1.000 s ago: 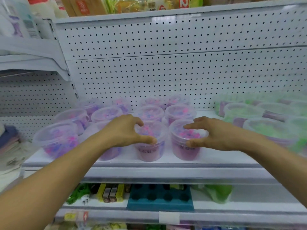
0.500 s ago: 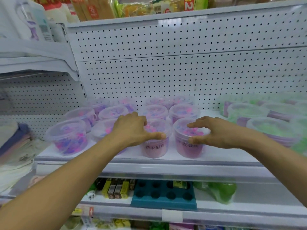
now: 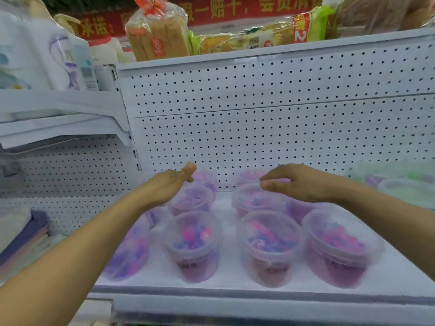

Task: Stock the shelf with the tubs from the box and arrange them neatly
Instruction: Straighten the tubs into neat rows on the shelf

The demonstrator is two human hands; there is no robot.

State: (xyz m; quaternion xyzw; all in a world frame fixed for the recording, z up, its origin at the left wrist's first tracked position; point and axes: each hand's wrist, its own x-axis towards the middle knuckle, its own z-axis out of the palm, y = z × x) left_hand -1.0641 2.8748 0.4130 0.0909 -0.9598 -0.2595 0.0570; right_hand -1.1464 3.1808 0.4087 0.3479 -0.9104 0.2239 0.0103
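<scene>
Tubs (image 3: 192, 245) on white shelf (image 3: 226, 289), four in front row, left hand (image 3: 168, 185) and right hand (image 3: 299, 183) hovering, each grip empty, fingers spread.

A white pegboard back panel (image 3: 270, 137) is rising behind the white shelf (image 3: 235, 302), its rows of small holes catching even, cool light. Above, an upper shelf (image 3: 282, 52) is carrying bagged bread (image 3: 157, 31) beneath a red banner (image 3: 235, 8). To the left, another shelving bay (image 3: 58, 107) is standing with white packages (image 3: 47, 57).
</scene>
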